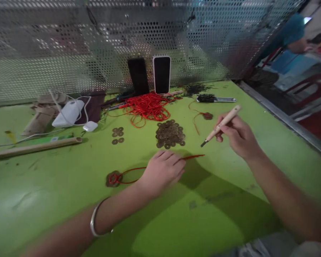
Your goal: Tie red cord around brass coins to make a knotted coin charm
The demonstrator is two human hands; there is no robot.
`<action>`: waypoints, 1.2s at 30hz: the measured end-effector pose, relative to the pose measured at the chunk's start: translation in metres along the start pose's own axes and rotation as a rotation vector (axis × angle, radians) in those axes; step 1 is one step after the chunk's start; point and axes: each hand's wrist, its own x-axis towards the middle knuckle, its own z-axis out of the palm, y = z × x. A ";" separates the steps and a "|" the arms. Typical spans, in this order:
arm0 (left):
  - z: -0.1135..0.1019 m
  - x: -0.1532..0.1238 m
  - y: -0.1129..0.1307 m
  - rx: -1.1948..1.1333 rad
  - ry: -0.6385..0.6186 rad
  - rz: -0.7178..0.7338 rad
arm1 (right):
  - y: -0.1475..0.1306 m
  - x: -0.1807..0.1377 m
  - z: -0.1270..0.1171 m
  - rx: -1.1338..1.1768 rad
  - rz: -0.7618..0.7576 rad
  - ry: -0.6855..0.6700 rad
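Note:
My left hand [164, 169] is closed on a red cord [133, 168] just above the green tabletop. Two ends of the cord stick out to the right of my fingers. To the left, the cord runs to a ring-shaped cluster of brown coins [114, 178] lying on the table. In my right hand [238, 134] is a wooden-handled tool [224, 125], its short dark tip pointing down and left, clear of the table. A pile of holed coins [170, 134] lies between and beyond my hands. Several more coins [118, 132] sit in small groups to its left.
Behind the coins lies a tangle of red cord [149, 107], with two phones [162, 75] propped against the perforated metal panel [109, 46]. A brush [215, 99] and a finished-looking coin cluster [207, 116] lie at right. A bamboo stick [37, 148] and white power strip [69, 113] are at left.

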 end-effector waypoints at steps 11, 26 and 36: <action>0.045 0.054 0.004 -0.211 -0.079 -0.164 | -0.001 -0.026 -0.002 -0.389 -0.087 -0.138; 0.055 0.053 0.000 -0.261 -0.009 -0.125 | 0.002 -0.028 0.006 -0.516 0.001 -0.347; 0.056 0.053 0.001 -0.250 -0.013 -0.128 | 0.006 -0.027 0.009 -0.425 0.003 -0.329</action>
